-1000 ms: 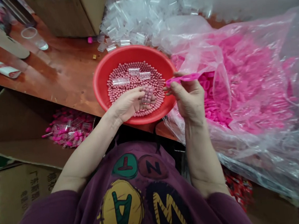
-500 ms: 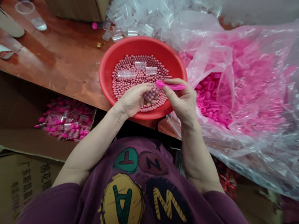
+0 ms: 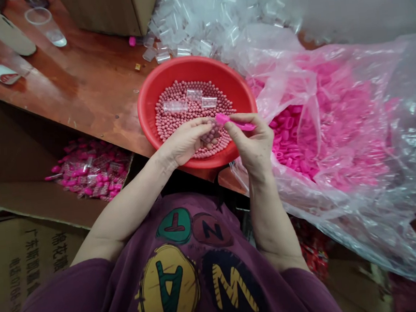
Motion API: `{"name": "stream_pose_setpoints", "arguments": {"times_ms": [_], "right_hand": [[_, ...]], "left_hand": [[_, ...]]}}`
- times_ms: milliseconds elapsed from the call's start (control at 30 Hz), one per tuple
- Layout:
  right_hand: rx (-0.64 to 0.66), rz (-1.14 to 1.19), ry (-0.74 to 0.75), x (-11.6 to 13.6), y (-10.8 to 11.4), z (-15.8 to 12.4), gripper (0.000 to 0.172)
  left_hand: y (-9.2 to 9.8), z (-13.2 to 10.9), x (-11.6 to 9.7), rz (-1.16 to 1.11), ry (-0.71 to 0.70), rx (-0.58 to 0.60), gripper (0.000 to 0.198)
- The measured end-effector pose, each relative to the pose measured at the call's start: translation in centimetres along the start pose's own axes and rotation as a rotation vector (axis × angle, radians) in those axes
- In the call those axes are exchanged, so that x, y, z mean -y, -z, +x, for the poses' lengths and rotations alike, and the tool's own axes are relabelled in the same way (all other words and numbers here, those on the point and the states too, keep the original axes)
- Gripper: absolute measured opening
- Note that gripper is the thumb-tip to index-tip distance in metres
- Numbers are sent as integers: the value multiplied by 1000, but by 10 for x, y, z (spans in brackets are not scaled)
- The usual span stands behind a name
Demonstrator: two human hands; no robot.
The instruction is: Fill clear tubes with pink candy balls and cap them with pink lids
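Observation:
My left hand (image 3: 185,142) is closed round a clear plastic tube (image 3: 210,135) filled with pink beads, above the near side of a red bowl (image 3: 145,103). Between the thumb and fingers of my right hand (image 3: 253,140) is a bright pink plastic cap (image 3: 240,123) with a long curved part. One end of the cap meets the tube's open end; whether it is seated there I cannot tell. Small pink beads (image 3: 173,88) cover the bowl's floor, and a few clear tubes (image 3: 209,102) lie on them.
At right, a clear plastic bag (image 3: 366,215) holds many pink caps (image 3: 290,139). Clear empty tubes (image 3: 196,21) are heaped behind the bowl, beside a cardboard box (image 3: 108,12). Lower left, an open carton (image 3: 23,167) contains filled, capped tubes (image 3: 89,173). A plastic cup (image 3: 45,27) lies on the table.
The right-hand end of the pink cap has tipped slightly downward, and its other end is closer to the tube. Both hands keep their hold; the whole view has shifted slightly.

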State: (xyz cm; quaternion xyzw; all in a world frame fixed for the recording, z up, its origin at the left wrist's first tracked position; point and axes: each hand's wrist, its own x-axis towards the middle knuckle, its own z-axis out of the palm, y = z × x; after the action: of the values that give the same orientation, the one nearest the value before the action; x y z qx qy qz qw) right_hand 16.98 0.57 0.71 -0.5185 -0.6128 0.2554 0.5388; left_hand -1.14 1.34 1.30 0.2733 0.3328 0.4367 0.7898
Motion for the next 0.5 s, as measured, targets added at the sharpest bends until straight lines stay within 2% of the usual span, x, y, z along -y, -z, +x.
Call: {"name": "stream_pose_setpoints", "arguments": {"times_ms": [100, 200, 300, 500], "right_hand": [[19, 52, -6, -1, -8, -3, 28], [79, 12, 3, 2, 0, -1, 22], [215, -73, 44, 7, 16, 6, 17], [493, -175, 122, 22, 42, 19, 15]], "left_hand": [[3, 0, 1, -28, 12, 17, 11], [5, 0, 2, -27, -2, -5, 9], [3, 0, 2, 50, -26, -38, 6], [2, 3, 4, 182, -14, -83, 24]]}}
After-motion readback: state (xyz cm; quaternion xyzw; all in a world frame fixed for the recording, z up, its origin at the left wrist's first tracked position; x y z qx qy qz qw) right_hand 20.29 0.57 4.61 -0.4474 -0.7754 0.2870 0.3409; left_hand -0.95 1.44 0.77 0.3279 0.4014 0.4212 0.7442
